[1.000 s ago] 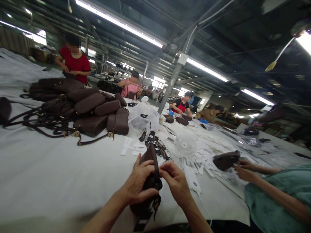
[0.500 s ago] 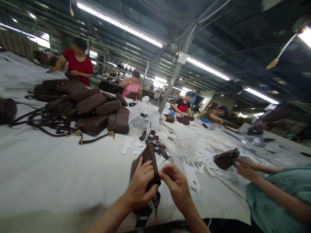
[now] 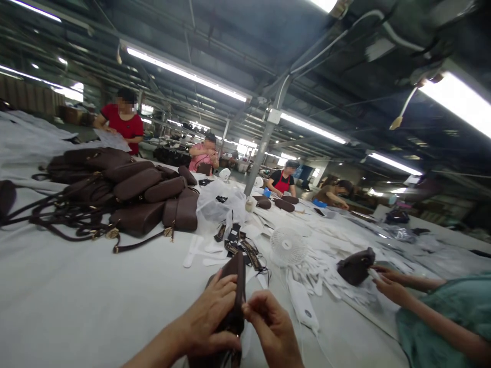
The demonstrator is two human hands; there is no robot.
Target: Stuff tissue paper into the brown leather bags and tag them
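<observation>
While our left hand [image 3: 213, 317] clasps the brown bag [image 3: 238, 271], its fingers spread along the side and the thumb at the near end, our right hand [image 3: 270, 324] has its thumb and fingertips drawn close together at the bag's right edge; we cannot tell whether they pinch anything. The bag is at the near middle of the white table [image 3: 95, 296], its far end close to a cluster of black tags [image 3: 249, 253]. On the long tags we see gold lettering, too small and blurred for us to read. Just right of them is a white fan [image 3: 288, 247] with a small mark at its centre that we cannot make out, and near it a white oblong device [image 3: 303, 304] bears a round grey badge. To the left lies a pile of brown bags [image 3: 134, 184], with a round gold charm [image 3: 112, 233] at its near side, its pattern unclear to us. Between pile and fan sits a translucent plastic bag [image 3: 217, 199]. At right, a co-worker's hands [image 3: 391, 287] are at another dark bag [image 3: 356, 267].
</observation>
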